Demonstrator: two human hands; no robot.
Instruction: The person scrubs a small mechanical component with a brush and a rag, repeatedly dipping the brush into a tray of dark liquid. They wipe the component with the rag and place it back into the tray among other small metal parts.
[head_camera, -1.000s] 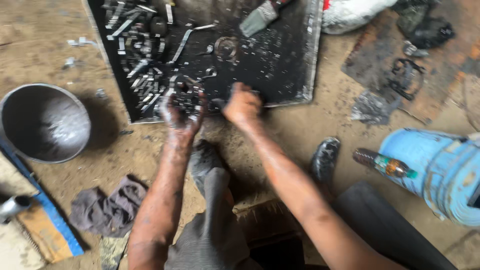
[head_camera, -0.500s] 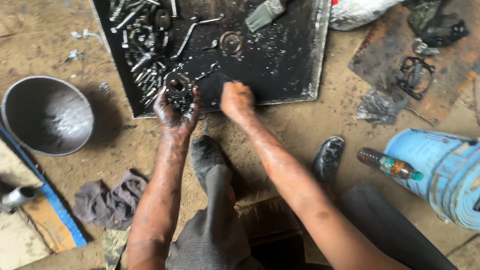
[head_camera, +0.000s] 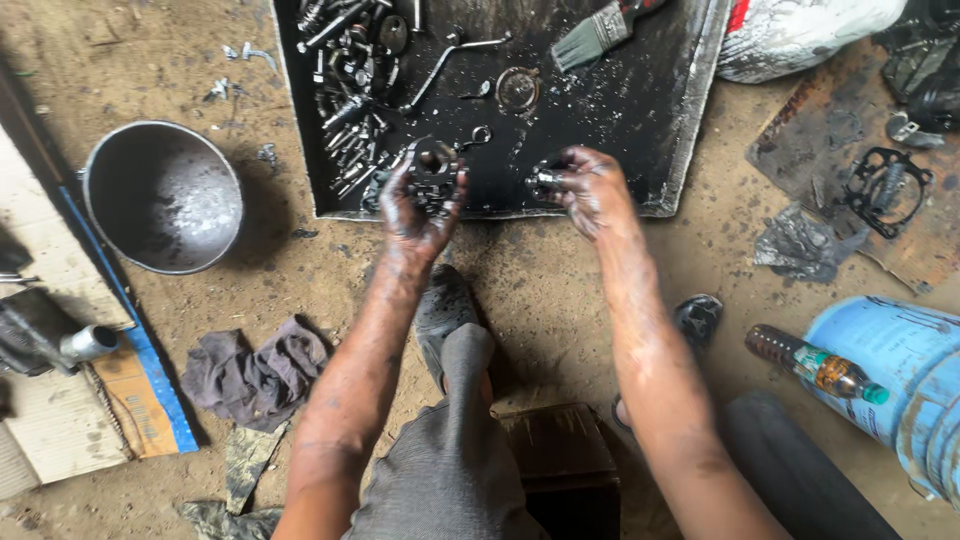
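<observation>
Both hands (head_camera: 420, 205) (head_camera: 590, 188) over black tray (head_camera: 690, 150), dirt floor (head_camera: 560, 280).

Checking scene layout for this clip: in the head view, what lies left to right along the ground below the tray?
Blue-edged board → metal bowl → grey rag → left hand holding a round metal part → right hand holding a small dark part → bottle → blue drum.

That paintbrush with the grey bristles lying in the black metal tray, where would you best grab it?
Probably by the handle. The grey-bristled paintbrush lies flat in the black metal tray, its oily bristles pointing down-left toward the greasy metal parts and its handle running up-right past the picture's top edge. Coming from the tray's upper right, clear of both hands, looks easiest.
</observation>
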